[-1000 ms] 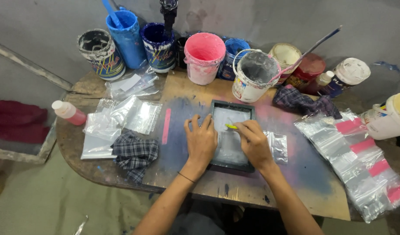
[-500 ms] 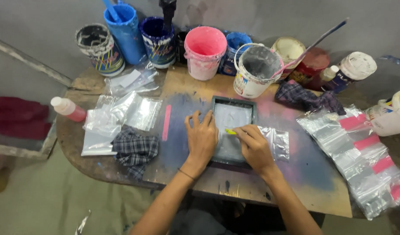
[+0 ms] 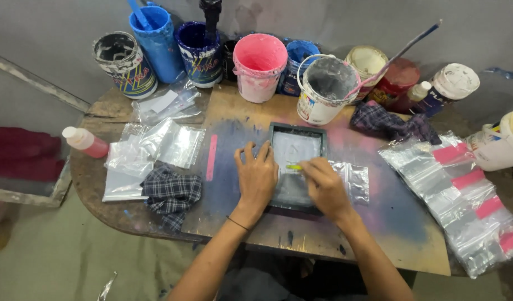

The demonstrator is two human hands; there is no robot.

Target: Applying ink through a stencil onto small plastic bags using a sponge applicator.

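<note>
Item: small framed screen, stiff, light. I saw left hand flat, open, pressing its edge; right hand pinched, probably on a small yellow-green scraper.

Pink bucket, blue-checked cloth, yellow-green tool.

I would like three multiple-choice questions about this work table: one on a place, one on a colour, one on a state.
1. Where does the checked cloth nearest the left hand lie?
A. left of the hand
B. inside a bucket
C. on the frame

2. What colour is the bucket straight behind the frame?
A. green
B. pink
C. black

3. How is the left hand?
A. closed in a fist
B. flat, fingers spread
C. lifted off the table

Answers: 1 A, the cloth lies near the table's left edge. 2 B, its rim and wall are pink. 3 B, the palm presses on the frame's edge.
</note>
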